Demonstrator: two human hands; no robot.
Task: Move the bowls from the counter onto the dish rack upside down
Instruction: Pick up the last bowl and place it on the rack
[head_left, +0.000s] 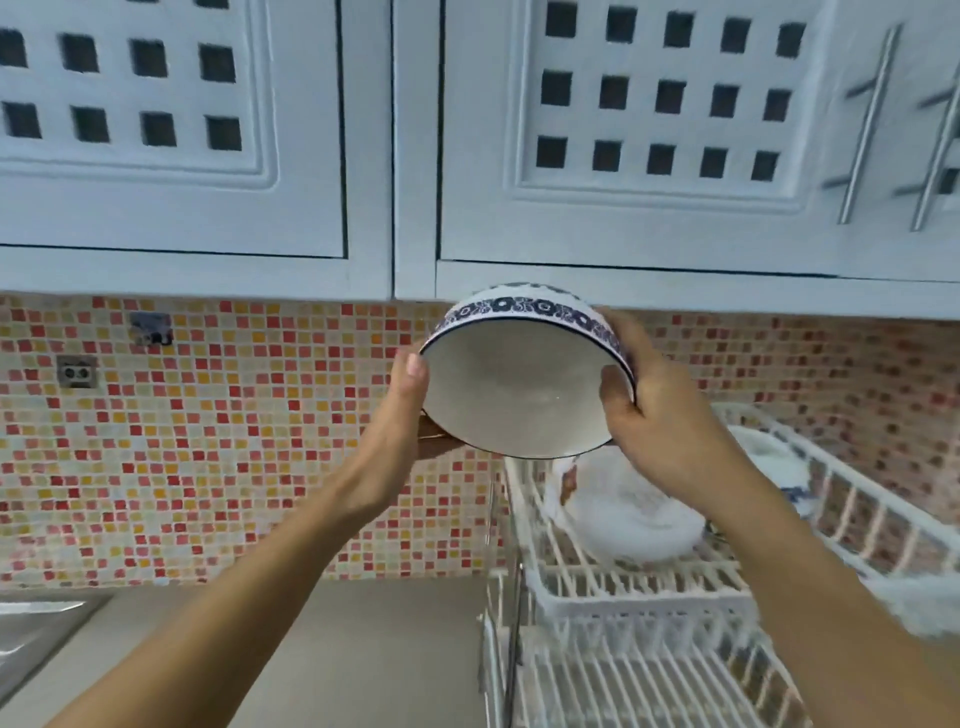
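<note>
I hold a white bowl (519, 384) with a dark blue flower band around its rim up in the air, tipped so its pale inside faces me. My left hand (402, 410) grips its left rim, my right hand (654, 410) grips its right rim. It hangs above the left end of the white wire dish rack (639, 597). On the rack's upper tier, just below the held bowl, lies a white bowl (628, 514) upside down. Another white dish with blue marks (774, 462) sits farther right on that tier.
White wall cupboards (363, 156) hang close above the bowl. The mosaic tile wall (208, 441) has a socket (77, 371). The beige counter (363, 649) lies below left, with a steel sink edge (31, 629) at far left. The rack has a lower tier (649, 686).
</note>
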